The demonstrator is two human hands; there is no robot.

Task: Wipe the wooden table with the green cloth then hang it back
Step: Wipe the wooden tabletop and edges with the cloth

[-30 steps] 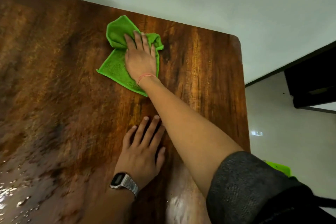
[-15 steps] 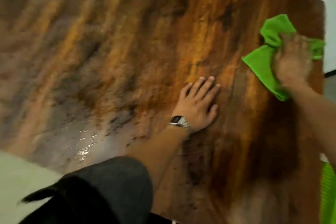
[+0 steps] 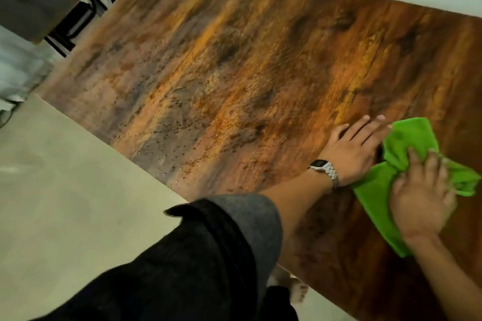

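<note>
Right hand (image 3: pixel 423 203) on crumpled bright green microfibre cloth (image 3: pixel 375 190), fingers bent over bunched folds, grip pressing it onto counter; hand blurred. Cloth sits at right side of dark brown wood-grain counter (image 3: pixel 221 81), its upper fold touching left fingertips. Left hand (image 3: pixel 352 148) flat on wood just beside cloth, fingers straight and spread, holding nothing. Silver metal-band digital wristwatch (image 3: pixel 324 168) on left wrist; face too small to read. Dark rolled sleeve (image 3: pixel 234 227) above forearm.

no text, label or number can be read anywhere.
</note>
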